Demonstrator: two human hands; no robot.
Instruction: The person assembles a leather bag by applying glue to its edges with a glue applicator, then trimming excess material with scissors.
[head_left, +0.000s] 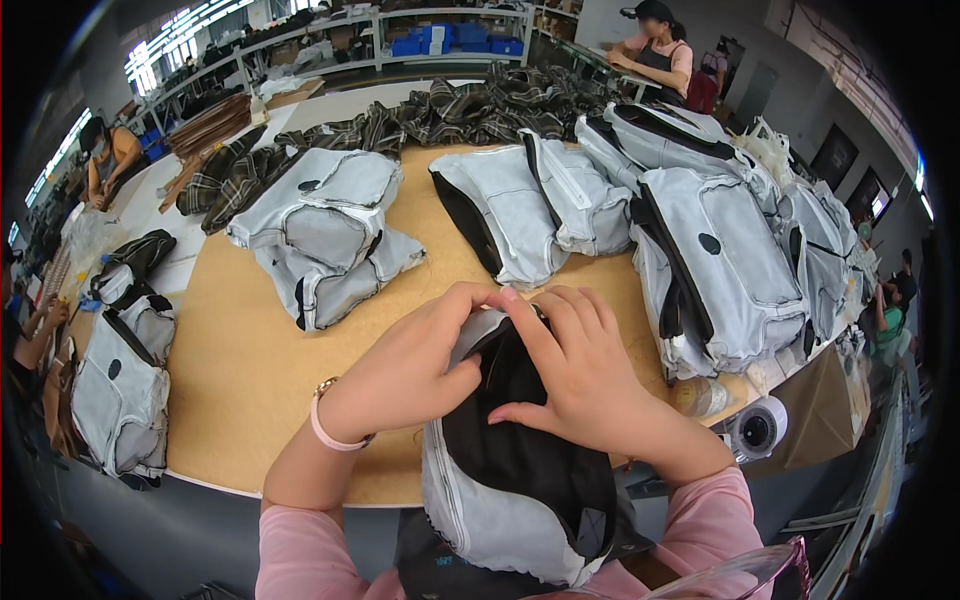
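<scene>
A grey-white sewn bag with a black panel (535, 465) lies over the table's near edge, against my body. My left hand (415, 365) grips the far end of this bag, thumb bent over its rim. At the same end, my right hand (570, 370) has its fingers curled over the edge and its thumb lying across the black cloth. The fingertips of both hands nearly meet there, and part of what they pinch is hidden behind them. A pink band (335, 425) and a bracelet circle my left wrist.
Similar bags lie in a stack (330, 225) at left, a pair (530, 205) ahead, a large pile (720, 260) at right and one (125, 390) at far left. Plaid cloth (470, 110) lines the back. A tape roll (757, 428) sits at right. Other people work around.
</scene>
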